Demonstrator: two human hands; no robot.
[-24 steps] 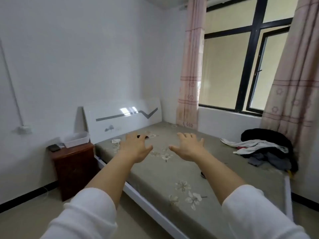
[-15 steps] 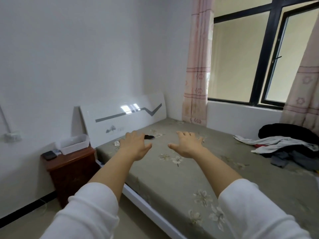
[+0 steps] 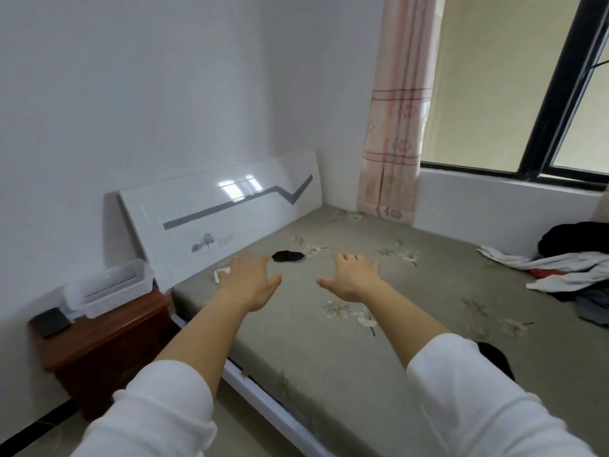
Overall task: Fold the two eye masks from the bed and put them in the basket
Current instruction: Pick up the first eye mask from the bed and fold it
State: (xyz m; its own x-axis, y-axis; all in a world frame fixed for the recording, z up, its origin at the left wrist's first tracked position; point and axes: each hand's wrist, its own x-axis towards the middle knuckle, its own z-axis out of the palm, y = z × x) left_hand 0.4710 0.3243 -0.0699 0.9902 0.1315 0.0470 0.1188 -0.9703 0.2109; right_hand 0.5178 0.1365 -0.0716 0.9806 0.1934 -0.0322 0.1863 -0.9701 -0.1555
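Note:
A black eye mask (image 3: 288, 256) lies flat on the grey flowered bed (image 3: 329, 357) near the headboard. A pale item (image 3: 220, 271), possibly the other mask, shows partly behind my left hand. A second dark item (image 3: 494, 357) peeks out by my right sleeve. My left hand (image 3: 250, 282) and my right hand (image 3: 354, 275) hover over the bed with fingers spread, holding nothing, just short of the black mask. The white plastic basket (image 3: 110, 286) stands on the brown bedside cabinet (image 3: 105, 338) at the left.
A small black object (image 3: 51, 321) lies on the cabinet beside the basket. A pile of clothes (image 3: 566, 275) sits on the bed's right side under the window. The white headboard (image 3: 224, 212) leans on the wall; a pink curtain (image 3: 398, 110) hangs in the corner.
The view has moved closer to the bed and turned left; the black mask now shows between my hands. Both hands stay open and outstretched.

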